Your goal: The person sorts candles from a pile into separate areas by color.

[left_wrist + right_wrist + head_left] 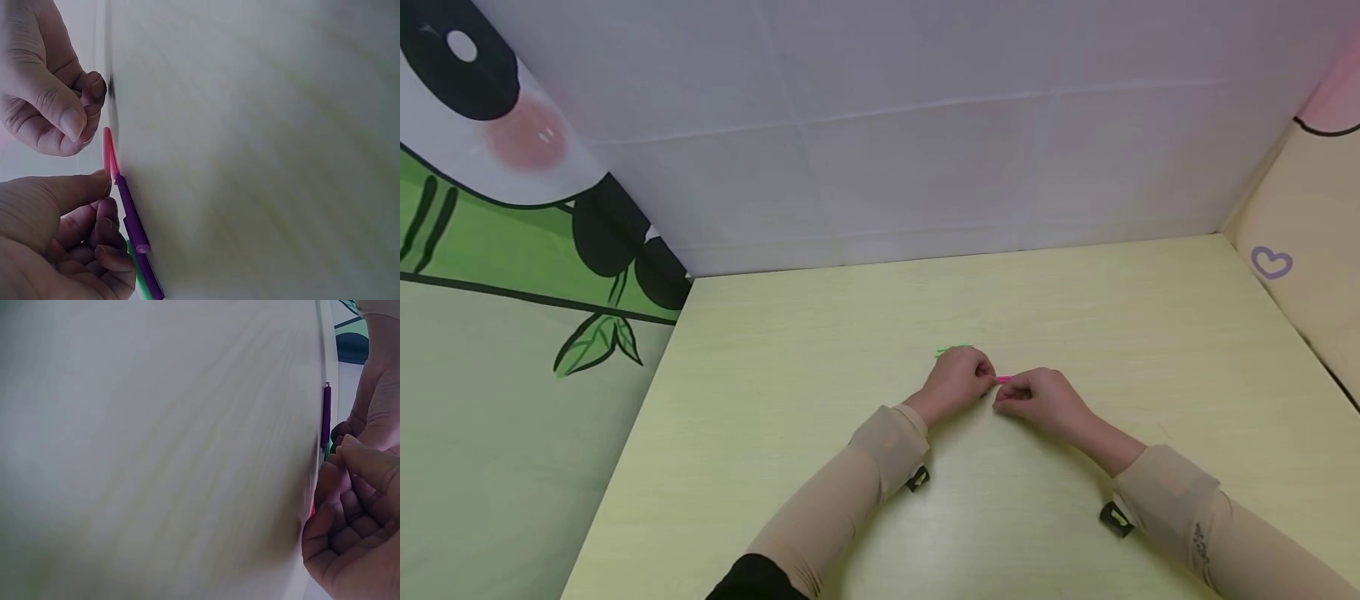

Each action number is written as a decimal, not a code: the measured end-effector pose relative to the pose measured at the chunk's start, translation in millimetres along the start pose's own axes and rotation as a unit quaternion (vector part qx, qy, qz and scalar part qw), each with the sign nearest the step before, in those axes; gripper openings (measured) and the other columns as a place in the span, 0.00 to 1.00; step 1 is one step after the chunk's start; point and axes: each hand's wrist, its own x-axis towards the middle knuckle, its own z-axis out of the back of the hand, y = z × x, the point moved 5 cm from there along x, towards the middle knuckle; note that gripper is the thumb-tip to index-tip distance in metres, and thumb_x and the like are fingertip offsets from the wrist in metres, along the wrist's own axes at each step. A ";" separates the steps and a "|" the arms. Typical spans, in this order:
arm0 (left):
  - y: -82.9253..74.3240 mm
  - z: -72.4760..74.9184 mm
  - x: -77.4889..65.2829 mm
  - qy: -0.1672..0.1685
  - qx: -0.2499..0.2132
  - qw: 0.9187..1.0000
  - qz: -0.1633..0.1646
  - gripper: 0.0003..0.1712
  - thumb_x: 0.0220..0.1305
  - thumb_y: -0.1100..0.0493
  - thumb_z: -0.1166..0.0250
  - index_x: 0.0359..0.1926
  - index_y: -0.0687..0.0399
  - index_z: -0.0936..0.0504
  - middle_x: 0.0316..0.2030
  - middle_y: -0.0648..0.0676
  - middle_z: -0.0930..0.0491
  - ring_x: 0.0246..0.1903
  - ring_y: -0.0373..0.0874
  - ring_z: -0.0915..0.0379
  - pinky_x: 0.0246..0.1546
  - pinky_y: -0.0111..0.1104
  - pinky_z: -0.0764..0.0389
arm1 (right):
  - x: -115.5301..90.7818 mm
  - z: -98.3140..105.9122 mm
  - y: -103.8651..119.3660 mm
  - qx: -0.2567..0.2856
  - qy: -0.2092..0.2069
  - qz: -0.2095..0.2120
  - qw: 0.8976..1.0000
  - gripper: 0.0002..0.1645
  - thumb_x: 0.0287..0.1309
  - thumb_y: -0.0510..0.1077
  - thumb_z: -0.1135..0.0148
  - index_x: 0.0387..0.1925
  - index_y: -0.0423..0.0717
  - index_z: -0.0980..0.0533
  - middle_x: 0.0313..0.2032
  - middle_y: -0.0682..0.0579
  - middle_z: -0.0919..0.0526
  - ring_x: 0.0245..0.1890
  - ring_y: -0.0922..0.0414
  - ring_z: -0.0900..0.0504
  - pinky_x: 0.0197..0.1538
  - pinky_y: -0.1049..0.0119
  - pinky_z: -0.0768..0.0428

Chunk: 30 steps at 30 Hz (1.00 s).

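My left hand [958, 377] pinches a thin pink stick [107, 150] between thumb and fingertips, low over the table. Purple sticks [132, 212] lie in line with the pink one, beside the left fingers. A green stick [139, 275] is partly hidden behind the purple ones; its end also shows past the left hand in the head view. My right hand [1043, 400] is close to the pink stick's free end, fingers curled and thumb against the forefinger. Nothing shows in its grasp. In the right wrist view a purple stick [326, 417] lies beyond the fingertips.
The pale wooden table [760, 400] runs to a white cloth wall [880, 183] at the back. A printed cartoon cloth [512, 242] hangs on the left, a beige panel [1315, 250] on the right. Small black devices [1116, 518] are strapped at the wrists.
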 end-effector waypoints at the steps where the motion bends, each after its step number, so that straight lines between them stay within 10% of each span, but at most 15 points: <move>1: -0.1 0.1 0.0 0.000 0.002 1.000 0.000 0.07 0.64 0.56 0.33 0.28 0.50 0.15 0.25 0.42 0.24 0.30 0.33 0.31 0.35 0.23 0.30 | 0.3 -0.3 0.1 0.000 0.000 0.002 1.000 0.04 0.56 0.41 0.30 0.27 0.47 0.16 0.25 0.58 0.16 0.29 0.61 0.24 0.36 0.65 0.26; 30: 1.1 -0.7 2.5 -0.007 0.001 1.000 -0.003 0.04 0.61 0.61 0.33 0.29 0.51 0.14 0.25 0.42 0.22 0.29 0.32 0.30 0.32 0.21 0.30 | 3.1 -5.2 0.5 0.003 -0.014 0.018 1.000 0.05 0.55 0.41 0.29 0.26 0.47 0.17 0.24 0.59 0.17 0.30 0.62 0.24 0.37 0.66 0.26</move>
